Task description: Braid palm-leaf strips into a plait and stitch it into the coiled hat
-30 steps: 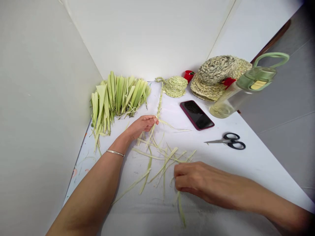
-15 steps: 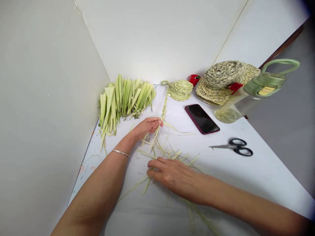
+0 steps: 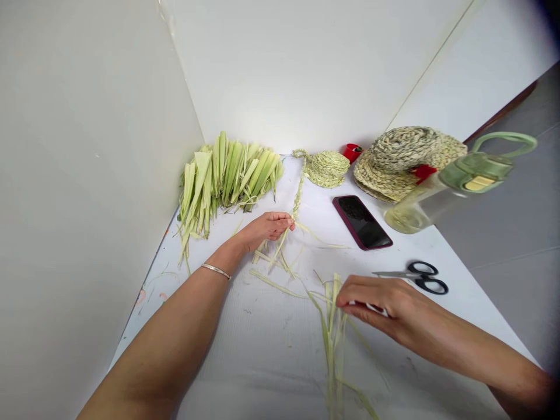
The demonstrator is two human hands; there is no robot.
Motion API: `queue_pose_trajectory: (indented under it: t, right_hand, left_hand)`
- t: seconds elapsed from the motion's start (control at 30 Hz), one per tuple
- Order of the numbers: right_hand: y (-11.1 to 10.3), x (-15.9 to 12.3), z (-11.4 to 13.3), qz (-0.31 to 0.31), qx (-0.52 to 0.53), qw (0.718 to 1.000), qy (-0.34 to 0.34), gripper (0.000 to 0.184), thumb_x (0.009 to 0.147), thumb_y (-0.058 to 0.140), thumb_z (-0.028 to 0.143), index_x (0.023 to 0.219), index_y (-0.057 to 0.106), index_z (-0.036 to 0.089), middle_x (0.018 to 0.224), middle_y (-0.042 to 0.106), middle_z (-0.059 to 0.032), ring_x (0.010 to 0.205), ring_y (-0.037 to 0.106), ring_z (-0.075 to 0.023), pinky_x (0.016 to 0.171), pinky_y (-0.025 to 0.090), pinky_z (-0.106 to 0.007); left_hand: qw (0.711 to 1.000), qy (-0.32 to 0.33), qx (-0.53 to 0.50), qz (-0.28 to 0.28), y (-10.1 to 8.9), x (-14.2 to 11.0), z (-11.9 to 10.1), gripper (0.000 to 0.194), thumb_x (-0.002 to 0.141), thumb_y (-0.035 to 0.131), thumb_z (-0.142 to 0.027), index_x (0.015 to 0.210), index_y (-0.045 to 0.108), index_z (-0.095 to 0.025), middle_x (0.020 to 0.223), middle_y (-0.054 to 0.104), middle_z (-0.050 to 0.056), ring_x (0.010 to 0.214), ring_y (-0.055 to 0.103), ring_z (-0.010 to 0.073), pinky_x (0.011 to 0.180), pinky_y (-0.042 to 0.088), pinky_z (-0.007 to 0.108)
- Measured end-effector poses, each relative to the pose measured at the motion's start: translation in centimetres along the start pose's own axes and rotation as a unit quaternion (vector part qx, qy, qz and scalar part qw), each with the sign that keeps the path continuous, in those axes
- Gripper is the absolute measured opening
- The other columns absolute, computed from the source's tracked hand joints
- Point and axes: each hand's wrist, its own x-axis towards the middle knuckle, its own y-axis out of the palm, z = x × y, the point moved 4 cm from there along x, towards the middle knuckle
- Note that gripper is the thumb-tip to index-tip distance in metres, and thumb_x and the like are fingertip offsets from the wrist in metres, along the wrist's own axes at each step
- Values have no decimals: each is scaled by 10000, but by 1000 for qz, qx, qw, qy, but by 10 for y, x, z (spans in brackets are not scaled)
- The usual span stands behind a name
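Observation:
My left hand (image 3: 275, 226) pinches the lower end of a pale green braid (image 3: 298, 195), with loose husk strips (image 3: 279, 248) hanging below the fingers. The braid runs back along the table to a coiled braided piece (image 3: 327, 168). On the right side, my right hand (image 3: 371, 297) has its fingertips closed at a bunch of thin husk strips (image 3: 331, 344), which trail toward the near edge of the view. One long strip (image 3: 277, 284) lies flat between the hands.
A pile of green husks (image 3: 231, 175) lies at the back left. Toward the right are a phone (image 3: 362, 221), black-handled scissors (image 3: 422, 277), a red cup (image 3: 352, 153), a woven hat (image 3: 400, 154) and a tilted-looking water bottle (image 3: 446, 189). White walls border the back and left.
My right hand has moved right, and the loose strips there have shifted right with it. My left hand stays on the braid. The view has tilted slightly.

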Motion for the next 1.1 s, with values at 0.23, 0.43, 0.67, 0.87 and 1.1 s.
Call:
queue_pose_trajectory:
  t: [0.23, 0.43, 0.67, 0.87, 1.1]
  right_hand:
    - [22, 34, 0, 3, -42, 998, 52, 165, 977, 550, 321, 916, 666, 221, 895, 646, -23, 699, 581, -151, 633, 386, -276]
    - [39, 49, 2, 12, 32, 999, 26, 167, 924, 548, 156, 776, 621, 185, 834, 599, -3, 701, 526, -122, 633, 358, -245]
    - [-14, 69, -1, -26, 382, 920, 82, 227, 834, 660, 393, 821, 651, 166, 703, 629, 7, 577, 501, -99, 540, 375, -226]
    - [-12, 120, -18, -130, 303, 943, 34, 185, 832, 601, 313, 808, 690, 152, 732, 667, 0, 562, 488, -95, 549, 362, -237]
    - [2, 135, -44, -260, 230, 937, 36, 102, 803, 644, 239, 753, 711, 182, 747, 619, 4, 673, 488, -130, 639, 341, -267]
  left_hand:
    - [1000, -8, 12, -4, 1, 0, -1, 398, 798, 696, -547, 783, 638, -153, 567, 257, -88, 483, 152, 70, 465, 129, 232]
    - [1000, -12, 23, -4, 1, 2, 0, 401, 800, 686, -551, 787, 636, -154, 556, 250, -95, 473, 157, 69, 464, 129, 231]
    - [999, 1, 47, -3, 4, 1, -2, 400, 820, 658, -553, 814, 664, -153, 543, 298, -88, 490, 206, 82, 487, 165, 230]
    - [999, 2, 51, 4, 7, 1, -3, 424, 824, 655, -569, 801, 629, -147, 578, 284, -86, 522, 204, 84, 501, 164, 235]
    - [999, -10, 36, 23, 7, 3, -1, 464, 827, 648, -599, 870, 622, -139, 597, 238, -94, 524, 144, 80, 495, 121, 246]
